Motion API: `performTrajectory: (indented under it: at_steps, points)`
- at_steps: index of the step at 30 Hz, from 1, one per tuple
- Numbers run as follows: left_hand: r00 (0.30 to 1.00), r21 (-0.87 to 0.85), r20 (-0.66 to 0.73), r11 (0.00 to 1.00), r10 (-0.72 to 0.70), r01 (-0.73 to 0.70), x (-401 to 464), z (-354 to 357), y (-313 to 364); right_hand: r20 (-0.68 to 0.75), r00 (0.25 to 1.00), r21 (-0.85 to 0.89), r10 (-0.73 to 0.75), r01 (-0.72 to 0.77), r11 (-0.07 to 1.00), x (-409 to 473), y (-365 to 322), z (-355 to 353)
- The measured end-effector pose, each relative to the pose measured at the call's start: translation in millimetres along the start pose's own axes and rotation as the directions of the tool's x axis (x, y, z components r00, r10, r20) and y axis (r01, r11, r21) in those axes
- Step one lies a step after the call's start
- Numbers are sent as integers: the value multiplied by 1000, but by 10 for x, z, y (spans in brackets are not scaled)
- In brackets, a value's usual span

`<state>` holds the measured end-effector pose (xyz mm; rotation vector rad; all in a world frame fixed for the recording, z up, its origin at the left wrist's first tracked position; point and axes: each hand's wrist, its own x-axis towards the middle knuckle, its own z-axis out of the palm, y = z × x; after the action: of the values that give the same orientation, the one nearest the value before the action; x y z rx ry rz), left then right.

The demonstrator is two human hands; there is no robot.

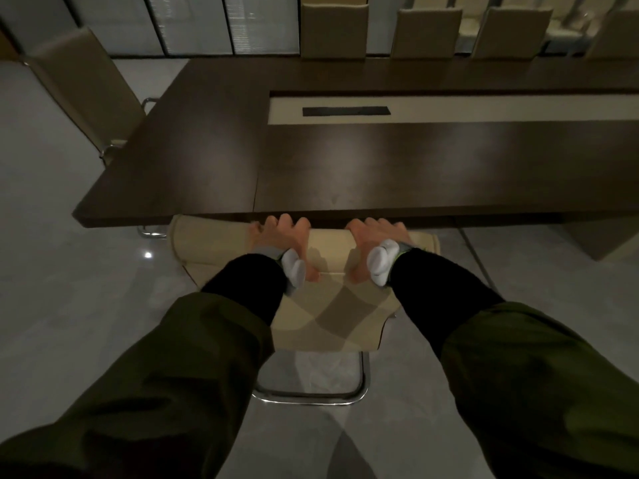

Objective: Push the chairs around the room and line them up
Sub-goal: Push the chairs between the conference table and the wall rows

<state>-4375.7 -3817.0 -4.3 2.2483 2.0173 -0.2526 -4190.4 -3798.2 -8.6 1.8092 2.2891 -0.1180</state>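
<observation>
A beige chair (328, 319) with a chrome sled base stands right in front of me, its back towards me and its seat under the near edge of the dark wooden table (380, 167). My left hand (280, 240) grips the top of the chair's back left of centre, fingers curled over the far side. My right hand (373, 240) grips the same top edge right of centre. Both thumbs lie on the near face of the backrest.
Another beige chair (86, 84) stands at the table's left end. Three more chairs (333, 31) (427, 32) (511, 32) line the far side before a glass partition. Grey tiled floor (69, 288) lies open to my left and behind the chair.
</observation>
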Motion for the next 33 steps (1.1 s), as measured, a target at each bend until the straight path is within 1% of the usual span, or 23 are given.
performTrajectory:
  at_steps: [2,4,6,7,8,10,11,14,17,22,26,28,30,33]
  points:
    - [999,-39,40,999,3,-2,95,-39,64,18,998,-37,56,-55,998,145,58,-1]
    - [999,-79,49,997,1,3,206,-72,157,92,995,20,42,-44,999,275,181,-47]
    - [999,-80,36,997,-11,14,334,-94,258,122,991,36,49,-54,998,366,320,-80]
    - [999,-74,33,997,-23,25,399,-99,303,112,991,6,72,-73,997,388,373,-100]
    - [999,-72,34,997,-34,36,459,-102,338,73,995,-18,74,-73,997,444,427,-78]
    - [998,-66,18,996,-60,61,608,-99,414,-21,999,21,-30,31,999,526,606,-60]
    - [997,-62,1,996,-72,72,655,-100,435,-32,997,54,-69,71,996,548,670,-55]
    - [995,-74,-12,992,-100,99,781,-123,540,-41,988,128,-146,150,980,643,893,-54]
    - [994,-71,-6,992,-108,107,912,-94,729,-4,989,123,-149,148,981,737,1079,-16]
    - [989,-98,-45,986,-141,136,1181,-86,877,-98,977,172,-192,206,963,992,1380,1]
    - [986,-95,-64,984,-155,148,1382,-83,854,-122,964,156,-236,253,955,1164,1448,-41]
    - [986,-100,-56,983,-159,152,1469,-92,819,-100,962,147,-256,268,952,1242,1463,-95]
    - [986,-95,-61,984,-155,149,1546,-103,762,-76,961,135,-265,274,952,1327,1467,-151]
    - [988,-101,-60,985,-144,137,1649,-123,677,-98,961,107,-258,268,957,1443,1427,-162]
